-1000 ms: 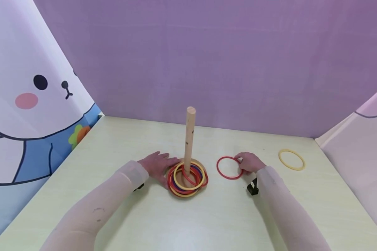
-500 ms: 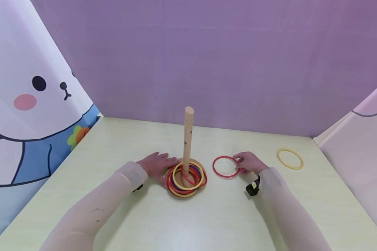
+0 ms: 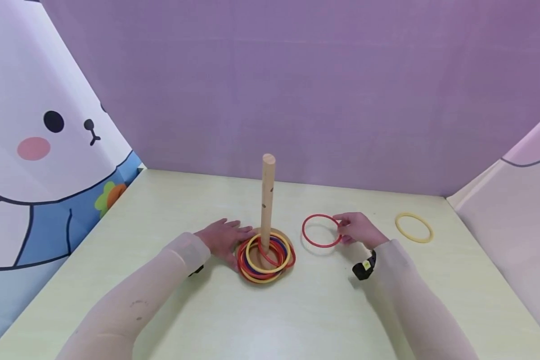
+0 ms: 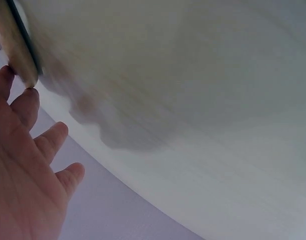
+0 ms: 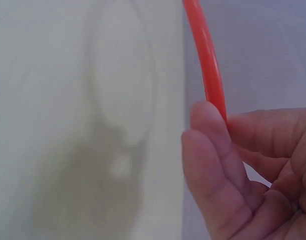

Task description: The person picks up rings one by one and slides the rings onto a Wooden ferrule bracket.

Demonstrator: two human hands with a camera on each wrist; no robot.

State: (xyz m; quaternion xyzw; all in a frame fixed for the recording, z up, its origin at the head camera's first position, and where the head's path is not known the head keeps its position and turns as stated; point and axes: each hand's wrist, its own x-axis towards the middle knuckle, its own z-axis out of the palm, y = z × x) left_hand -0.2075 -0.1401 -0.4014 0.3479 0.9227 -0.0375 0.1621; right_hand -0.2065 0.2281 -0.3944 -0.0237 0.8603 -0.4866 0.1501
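Observation:
A wooden peg stands upright on a round wooden base. Red, yellow and dark blue rings lie in an uneven pile around its foot, the top ones tilted. My left hand is at the base's left side, with fingertips against its edge and the fingers spread. To the right of the peg, my right hand pinches a red ring at its right side between thumb and fingers. The ring's shadow shows on the table beneath, apart from it, and nothing is inside the ring.
A loose yellow ring lies flat on the pale table, farther right. A purple backdrop rises behind the table, and printed panels stand at both sides, the left one with a cartoon animal.
My right hand has lifted the red ring off the table and moved it slightly toward the peg. The left hand stays at the base. The whole head view has drifted a little left.

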